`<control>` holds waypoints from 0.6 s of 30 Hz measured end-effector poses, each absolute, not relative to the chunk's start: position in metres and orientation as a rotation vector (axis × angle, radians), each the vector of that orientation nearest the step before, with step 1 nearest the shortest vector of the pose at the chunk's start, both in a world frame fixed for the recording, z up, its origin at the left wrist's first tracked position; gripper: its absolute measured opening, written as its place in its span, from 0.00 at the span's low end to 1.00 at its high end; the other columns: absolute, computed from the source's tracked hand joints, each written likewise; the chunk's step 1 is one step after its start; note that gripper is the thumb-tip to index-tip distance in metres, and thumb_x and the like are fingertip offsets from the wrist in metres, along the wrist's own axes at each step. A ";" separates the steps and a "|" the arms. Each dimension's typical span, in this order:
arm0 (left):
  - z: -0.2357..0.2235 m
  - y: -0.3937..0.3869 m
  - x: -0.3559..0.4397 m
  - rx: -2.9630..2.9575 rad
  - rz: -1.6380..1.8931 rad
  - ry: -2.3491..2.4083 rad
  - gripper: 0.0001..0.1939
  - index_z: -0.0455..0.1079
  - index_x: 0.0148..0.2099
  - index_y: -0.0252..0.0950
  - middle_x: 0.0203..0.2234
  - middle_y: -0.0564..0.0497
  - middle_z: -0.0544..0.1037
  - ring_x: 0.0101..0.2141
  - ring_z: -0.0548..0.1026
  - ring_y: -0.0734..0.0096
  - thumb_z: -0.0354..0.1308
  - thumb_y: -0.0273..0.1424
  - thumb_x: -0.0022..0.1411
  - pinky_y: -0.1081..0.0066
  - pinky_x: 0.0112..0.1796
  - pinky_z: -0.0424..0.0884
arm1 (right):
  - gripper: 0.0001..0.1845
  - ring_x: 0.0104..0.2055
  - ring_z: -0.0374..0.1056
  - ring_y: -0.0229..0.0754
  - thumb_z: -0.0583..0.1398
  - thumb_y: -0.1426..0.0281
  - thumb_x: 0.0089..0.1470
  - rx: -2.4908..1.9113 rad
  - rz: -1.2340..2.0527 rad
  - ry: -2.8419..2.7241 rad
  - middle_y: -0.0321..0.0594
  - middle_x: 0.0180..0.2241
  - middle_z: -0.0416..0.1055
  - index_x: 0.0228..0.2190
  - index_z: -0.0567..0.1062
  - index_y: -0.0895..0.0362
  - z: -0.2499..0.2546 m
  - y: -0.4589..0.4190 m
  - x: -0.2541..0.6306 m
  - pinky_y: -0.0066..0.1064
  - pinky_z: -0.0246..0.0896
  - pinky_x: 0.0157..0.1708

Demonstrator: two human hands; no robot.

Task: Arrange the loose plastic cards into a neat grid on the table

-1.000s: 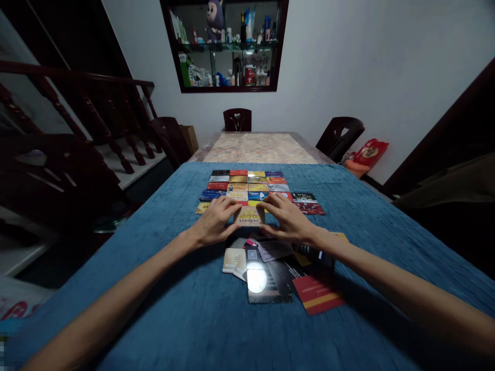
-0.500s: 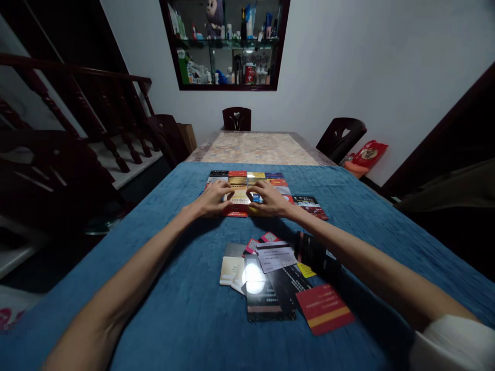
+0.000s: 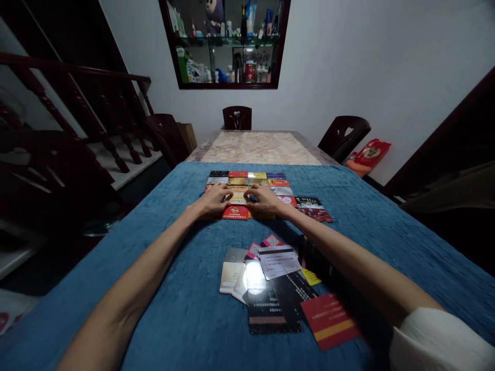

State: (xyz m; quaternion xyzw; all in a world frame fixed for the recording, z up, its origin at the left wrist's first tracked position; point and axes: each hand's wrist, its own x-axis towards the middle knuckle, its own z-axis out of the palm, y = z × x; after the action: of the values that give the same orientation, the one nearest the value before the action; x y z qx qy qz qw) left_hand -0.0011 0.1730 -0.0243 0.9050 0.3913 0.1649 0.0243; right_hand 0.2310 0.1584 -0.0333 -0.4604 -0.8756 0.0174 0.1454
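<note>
Several cards lie edge to edge in a block on the blue tablecloth [image 3: 166, 278]. My left hand [image 3: 213, 199] rests on the block's left part, thumb and fingers curved and apart, fingertips touching the cards. On its right part lies my right hand [image 3: 265, 199], also curved, with thumb and forefinger apart. Between my hands shows a pale yellow card [image 3: 238, 196]. A red card [image 3: 235, 212] lies just in front of it. My palms hide some cards. At the block's right end are a black card [image 3: 308, 202] and a dark red card [image 3: 317, 214].
Nearer me is a loose, overlapping pile: a white card [image 3: 279, 261], black cards [image 3: 270, 304], a cream card [image 3: 231, 277] and a red card [image 3: 329, 320]. Chairs [image 3: 237, 118] stand around the table. A red bag [image 3: 372, 153] is at the right.
My hands have shifted slightly over the block, uncovering more of the red front card and its emblem. The loose pile appears a little lower in view.
</note>
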 end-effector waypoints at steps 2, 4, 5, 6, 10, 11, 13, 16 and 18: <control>-0.023 0.172 0.000 2.800 0.383 1.266 0.11 0.75 0.44 0.38 0.48 0.44 0.74 0.53 0.66 0.50 0.56 0.32 0.59 0.51 0.55 0.62 | 0.12 0.49 0.65 0.50 0.63 0.64 0.57 -1.337 0.053 -2.533 0.47 0.45 0.73 0.41 0.79 0.56 -0.033 0.160 0.230 0.36 0.56 0.49; -0.021 0.171 0.001 2.804 0.291 1.303 0.13 0.75 0.46 0.38 0.49 0.42 0.73 0.54 0.65 0.50 0.55 0.32 0.60 0.50 0.56 0.61 | 0.12 0.48 0.65 0.49 0.63 0.64 0.57 -1.349 0.054 -2.546 0.46 0.45 0.74 0.41 0.79 0.56 -0.033 0.161 0.229 0.36 0.56 0.49; -0.020 0.170 0.001 2.808 0.275 1.311 0.14 0.75 0.47 0.38 0.50 0.42 0.73 0.55 0.65 0.49 0.55 0.32 0.61 0.49 0.56 0.60 | 0.12 0.48 0.66 0.49 0.63 0.64 0.57 -1.353 0.054 -2.552 0.46 0.44 0.74 0.41 0.79 0.56 -0.033 0.162 0.229 0.36 0.56 0.49; -0.020 0.169 0.001 2.815 0.267 1.313 0.14 0.75 0.48 0.38 0.50 0.42 0.73 0.55 0.65 0.50 0.54 0.32 0.61 0.49 0.56 0.60 | 0.12 0.47 0.66 0.49 0.63 0.64 0.57 -1.355 0.054 -2.560 0.46 0.44 0.75 0.41 0.79 0.56 -0.033 0.162 0.228 0.36 0.55 0.50; -0.020 0.167 0.000 2.833 0.263 1.307 0.16 0.74 0.50 0.37 0.50 0.42 0.73 0.54 0.65 0.51 0.53 0.32 0.62 0.50 0.56 0.59 | 0.14 0.47 0.66 0.48 0.61 0.64 0.58 -1.364 0.050 -2.583 0.46 0.44 0.75 0.43 0.79 0.56 -0.034 0.164 0.228 0.36 0.55 0.51; -0.020 0.167 0.000 2.834 0.268 1.307 0.16 0.74 0.51 0.37 0.50 0.42 0.74 0.54 0.66 0.51 0.53 0.32 0.62 0.50 0.56 0.59 | 0.14 0.47 0.66 0.48 0.61 0.64 0.59 -1.369 0.048 -2.586 0.47 0.45 0.75 0.44 0.79 0.56 -0.034 0.164 0.228 0.36 0.55 0.51; -0.021 0.167 -0.001 2.836 0.275 1.303 0.16 0.74 0.50 0.37 0.50 0.42 0.74 0.54 0.66 0.52 0.53 0.32 0.62 0.51 0.56 0.59 | 0.15 0.48 0.66 0.48 0.61 0.63 0.59 -1.379 0.043 -2.593 0.47 0.46 0.75 0.44 0.79 0.57 -0.035 0.164 0.228 0.36 0.55 0.51; -0.021 0.168 -0.001 2.835 0.262 1.299 0.16 0.76 0.48 0.37 0.49 0.41 0.74 0.53 0.66 0.51 0.53 0.32 0.62 0.50 0.56 0.59 | 0.15 0.48 0.66 0.48 0.60 0.63 0.60 -1.392 0.030 -2.601 0.47 0.46 0.75 0.44 0.80 0.56 -0.035 0.163 0.228 0.36 0.55 0.50; -0.021 0.169 0.000 2.830 0.246 1.293 0.15 0.76 0.48 0.37 0.48 0.41 0.75 0.53 0.66 0.50 0.53 0.32 0.62 0.49 0.55 0.59 | 0.15 0.48 0.66 0.48 0.60 0.63 0.60 -1.401 0.018 -2.604 0.47 0.46 0.75 0.44 0.80 0.56 -0.035 0.162 0.228 0.35 0.55 0.50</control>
State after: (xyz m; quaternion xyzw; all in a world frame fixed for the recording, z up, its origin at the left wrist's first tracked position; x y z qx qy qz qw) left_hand -0.0004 0.1687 -0.0209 0.9068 0.4141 0.0789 0.0101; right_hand 0.2278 0.1624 -0.0348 -0.4718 -0.8769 0.0062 0.0922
